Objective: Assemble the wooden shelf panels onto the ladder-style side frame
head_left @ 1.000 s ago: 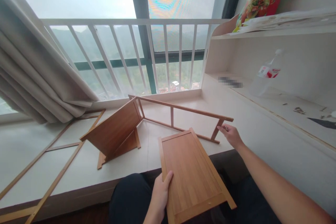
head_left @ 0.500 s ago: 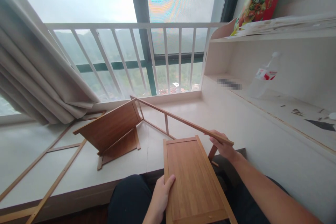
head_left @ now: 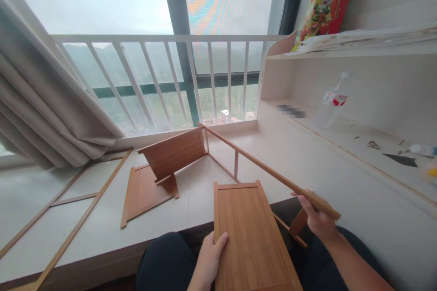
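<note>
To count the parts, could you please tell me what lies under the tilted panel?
Under the tilted panel, a flat panel lies on the sill, its far edge hidden.

At lower centre the left hand (head_left: 209,259) grips the left edge of a wooden panel (head_left: 251,236) lying over the lap. At lower right the right hand (head_left: 316,218) holds the top rail of a slatted wooden frame (head_left: 262,170), which runs up to a tilted panel (head_left: 175,152) at centre frame.

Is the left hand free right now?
No, the left hand grips the wooden panel by its edge, while the right hand holds the wooden frame.
</note>
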Tool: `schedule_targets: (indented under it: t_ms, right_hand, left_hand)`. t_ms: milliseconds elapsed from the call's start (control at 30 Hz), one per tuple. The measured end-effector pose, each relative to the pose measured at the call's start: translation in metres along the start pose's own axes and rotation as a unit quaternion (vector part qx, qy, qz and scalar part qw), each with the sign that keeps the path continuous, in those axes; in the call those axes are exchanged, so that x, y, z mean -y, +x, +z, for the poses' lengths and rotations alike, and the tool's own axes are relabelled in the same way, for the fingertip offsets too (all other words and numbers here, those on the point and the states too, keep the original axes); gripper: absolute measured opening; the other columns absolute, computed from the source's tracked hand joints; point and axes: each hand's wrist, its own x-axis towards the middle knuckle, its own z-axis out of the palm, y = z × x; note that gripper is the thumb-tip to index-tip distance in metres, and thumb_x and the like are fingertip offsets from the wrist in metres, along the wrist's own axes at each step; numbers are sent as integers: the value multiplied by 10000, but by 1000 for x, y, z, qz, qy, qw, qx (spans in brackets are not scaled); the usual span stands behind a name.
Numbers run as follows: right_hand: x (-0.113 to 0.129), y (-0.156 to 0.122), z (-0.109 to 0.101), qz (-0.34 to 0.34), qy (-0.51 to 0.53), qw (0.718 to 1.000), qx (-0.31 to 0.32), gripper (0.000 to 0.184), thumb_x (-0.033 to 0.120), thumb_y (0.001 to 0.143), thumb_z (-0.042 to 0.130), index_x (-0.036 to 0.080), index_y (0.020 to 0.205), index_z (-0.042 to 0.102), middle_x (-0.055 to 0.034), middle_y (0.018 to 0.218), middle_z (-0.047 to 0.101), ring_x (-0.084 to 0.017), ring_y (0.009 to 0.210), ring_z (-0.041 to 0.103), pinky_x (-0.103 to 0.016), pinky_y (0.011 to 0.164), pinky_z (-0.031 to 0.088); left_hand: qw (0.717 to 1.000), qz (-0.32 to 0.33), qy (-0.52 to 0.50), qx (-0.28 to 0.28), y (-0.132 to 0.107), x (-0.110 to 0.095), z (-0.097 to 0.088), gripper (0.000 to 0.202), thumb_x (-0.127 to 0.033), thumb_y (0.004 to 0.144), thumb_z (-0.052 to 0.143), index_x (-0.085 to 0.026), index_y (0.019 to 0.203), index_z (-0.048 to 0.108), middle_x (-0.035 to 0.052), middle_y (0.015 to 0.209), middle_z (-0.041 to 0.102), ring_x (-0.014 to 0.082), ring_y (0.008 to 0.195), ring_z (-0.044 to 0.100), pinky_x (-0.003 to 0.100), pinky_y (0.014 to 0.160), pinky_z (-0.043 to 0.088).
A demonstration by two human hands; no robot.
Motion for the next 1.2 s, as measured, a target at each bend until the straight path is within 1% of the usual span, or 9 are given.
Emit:
schedule_targets:
  t_ms: [133,333,567,700,833,933,1033,1100,1200]
  right_hand:
    - [-6,-13,-11,-8,-11,1000,-28,440,585,1040,527,290,967,845,-79,900,830,-314,875,784,-426,841,632]
    - [10,-22,-22,0,-14,998,-63,361,510,1055,564,267,974,818,-82,945,838,-275,822,796,-356,754,631]
    - [27,-22,-34,51,-28,993,-101,475,621,1039,549,240,925,808,-90,837,817,-261,695,770,-351,626,578]
    - [26,-25,-35,45,-42,990,-124,501,632,1047,536,230,903,797,-89,799,803,-256,694,772,-338,662,589]
    - [21,-29,-28,21,-46,990,-134,460,568,1071,535,222,895,781,-90,818,805,-250,736,790,-318,708,609]
    - [21,-30,-17,-17,-39,990,-133,414,503,1088,541,217,892,767,-74,812,801,-235,748,795,-298,719,616]
    - [24,-30,-5,-39,-24,992,-117,370,434,1105,529,220,889,740,-55,794,786,-223,740,792,-291,718,617]
    - [26,-30,3,-29,-14,994,-105,362,413,1109,518,224,865,707,-57,782,767,-228,741,789,-297,690,608]
    - [30,-30,13,5,-8,996,-84,384,437,1109,497,234,819,645,-60,744,724,-246,718,770,-322,641,578]
  left_hand:
    - [1000,12,10,6,2,3,-1,788,-759,699,856,-105,1137,800,195,1204,811,417,1223,734,447,1017,601]
    - [998,40,56,-6,1,-3,0,818,-796,700,821,-97,1124,794,202,1216,805,426,1207,733,455,1019,591]
    - [995,51,87,-12,-2,-8,2,852,-840,693,786,-112,1134,791,193,1234,801,438,1240,713,490,1072,566]
    - [993,65,99,-16,-3,-6,1,805,-817,725,772,-125,1137,791,180,1232,804,436,1239,713,486,1070,569]
    - [985,88,146,-24,-7,-10,-3,703,-750,801,726,-140,1145,786,166,1235,806,419,1218,721,458,1063,566]
    - [969,107,221,-5,-10,-22,-12,571,-653,900,632,-168,1168,770,136,1252,806,387,1220,725,424,1056,555]
    - [938,128,322,-3,-16,-43,-26,480,-585,954,555,-206,1170,757,97,1211,818,358,1189,737,401,1043,534]
    - [915,134,381,-17,-21,-63,-36,430,-560,964,526,-227,1121,748,75,1135,828,340,1137,751,377,991,532]
    - [871,140,469,-46,-32,-98,-50,400,-559,967,477,-239,983,718,57,974,819,315,992,765,352,869,518]
